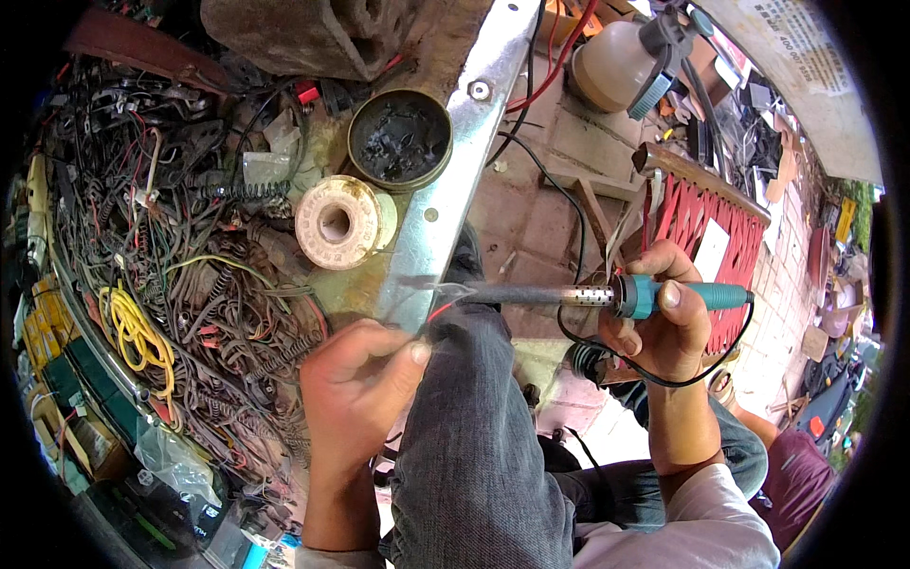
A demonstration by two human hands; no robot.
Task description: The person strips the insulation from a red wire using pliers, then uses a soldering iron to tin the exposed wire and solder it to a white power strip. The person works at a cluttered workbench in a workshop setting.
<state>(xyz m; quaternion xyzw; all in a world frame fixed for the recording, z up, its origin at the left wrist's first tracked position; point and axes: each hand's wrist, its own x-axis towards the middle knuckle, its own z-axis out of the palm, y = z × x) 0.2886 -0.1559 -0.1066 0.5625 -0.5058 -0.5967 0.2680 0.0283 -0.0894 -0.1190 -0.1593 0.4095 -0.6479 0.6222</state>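
Note:
In my right hand (668,332) is a soldering iron (545,295) with a teal handle, held level across my knee with its tip pointing left. My left hand (355,394) is closed in a pinch on a thin red wire (440,310), whose end lies by the iron's tip. A wisp of smoke hangs there, and whether tip and wire touch cannot be made out. Just beyond, a round tin (417,181) of dark, shiny flux stands on the bench. Beside it sits a pale spool (313,226), probably of solder wire.
A shiny metal strip (455,180) edges the bench. Tangled cables (237,313) and a yellow cord (136,332) heap up at left. On the paved floor at right are a pump sprayer (611,68) and a red-strapped stool (682,213). The iron's black cord (706,377) loops under my right hand.

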